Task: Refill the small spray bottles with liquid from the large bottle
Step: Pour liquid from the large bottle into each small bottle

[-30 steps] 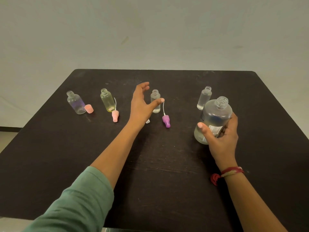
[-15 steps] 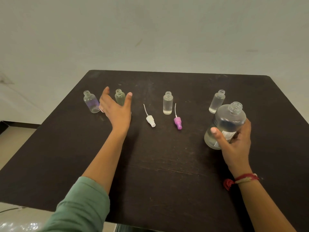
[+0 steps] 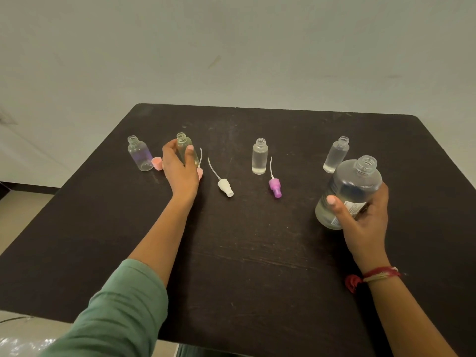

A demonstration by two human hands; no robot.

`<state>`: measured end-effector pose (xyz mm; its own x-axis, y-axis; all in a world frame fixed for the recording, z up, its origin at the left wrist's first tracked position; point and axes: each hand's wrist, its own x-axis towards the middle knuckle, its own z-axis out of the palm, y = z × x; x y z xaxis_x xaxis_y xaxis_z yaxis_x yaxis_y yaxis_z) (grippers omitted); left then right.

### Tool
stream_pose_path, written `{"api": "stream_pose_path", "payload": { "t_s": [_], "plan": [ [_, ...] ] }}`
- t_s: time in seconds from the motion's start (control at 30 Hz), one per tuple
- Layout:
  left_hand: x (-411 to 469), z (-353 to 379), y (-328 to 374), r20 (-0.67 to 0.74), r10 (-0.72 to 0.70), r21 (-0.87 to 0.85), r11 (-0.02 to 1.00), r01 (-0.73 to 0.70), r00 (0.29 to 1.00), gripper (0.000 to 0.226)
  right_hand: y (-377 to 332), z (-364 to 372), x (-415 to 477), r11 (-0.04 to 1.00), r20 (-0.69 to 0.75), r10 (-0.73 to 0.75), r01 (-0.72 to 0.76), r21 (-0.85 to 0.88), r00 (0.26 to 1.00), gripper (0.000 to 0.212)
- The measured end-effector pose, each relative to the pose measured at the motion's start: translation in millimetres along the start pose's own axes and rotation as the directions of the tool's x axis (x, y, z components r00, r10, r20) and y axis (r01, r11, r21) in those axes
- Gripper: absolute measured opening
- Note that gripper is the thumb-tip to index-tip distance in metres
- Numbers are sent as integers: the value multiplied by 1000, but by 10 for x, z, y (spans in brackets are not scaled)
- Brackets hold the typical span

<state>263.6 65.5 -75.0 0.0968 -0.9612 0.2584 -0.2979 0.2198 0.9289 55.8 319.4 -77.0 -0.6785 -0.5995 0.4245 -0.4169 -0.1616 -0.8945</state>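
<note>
I am wrapping my left hand [image 3: 180, 171] around the greenish small bottle [image 3: 183, 148], which is standing uncapped at about ten o'clock on the dark worktop [image 3: 257, 253]. My right hand [image 3: 365, 222] is gripping the open-necked large bottle [image 3: 353, 186] at about three o'clock; it is holding some clear liquid. A purple-tinted bottle [image 3: 140, 157] is standing at nine o'clock of my left hand. A clear bottle [image 3: 259, 157] is standing near twelve o'clock, and a frosted bottle [image 3: 336, 154] is standing just beyond the large one. A white spray head [image 3: 225, 187] and a purple spray head [image 3: 275, 187] are lying either side of the clear bottle.
</note>
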Motion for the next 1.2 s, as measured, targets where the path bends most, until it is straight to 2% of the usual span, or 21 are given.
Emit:
{"api": "stream_pose_path", "payload": {
  "t_s": [0.17, 0.33, 0.4, 0.57, 0.7, 0.8, 0.93, 1.07, 1.2],
  "plan": [
    [20, -104, 1, -40, 69, -50, 996, -71, 997, 40, -9, 2, 3, 1000, 2, -11, 11, 2, 1000, 76],
    [-194, -279, 135, -112, -77, -261, 964, 45, 991, 22, -8, 7, 0, 1000, 1, -13, 13, 3, 1000, 77],
    [-260, -378, 176, -117, -80, -323, 946, 38, 990, 20, 1, 8, -1, 1000, -3, -8, 8, 2, 1000, 80],
    [-449, -529, 178, 52, 68, -229, 972, -55, 996, 17, 2, 9, 1, 1000, -2, 5, -5, 5, 1000, 85],
    [-687, -547, 161, 203, 194, -352, 929, -113, 960, 24, -13, 13, -1, 1000, 1, -2, 2, 15, 1000, 84],
    [-885, -428, 197, 354, 178, -516, 856, 33, 918, 32, -12, 18, -2, 1000, -2, -12, 12, 25, 1000, 83],
    [-1057, -234, 237, 517, 79, -555, 789, 263, 852, 44, -16, 10, -14, 999, -21, -20, 21, 31, 1000, 80],
    [-1114, -134, 211, 620, 60, -537, 759, 368, 783, 33, -57, 11, -18, 999, -42, -28, 29, 22, 999, 74],
    [-1130, -101, 263, 699, 83, -531, 726, 437, 711, 47, -116, 44, 14, 1000, 0, -24, 24, 8, 1000, 70]
  ]
}}
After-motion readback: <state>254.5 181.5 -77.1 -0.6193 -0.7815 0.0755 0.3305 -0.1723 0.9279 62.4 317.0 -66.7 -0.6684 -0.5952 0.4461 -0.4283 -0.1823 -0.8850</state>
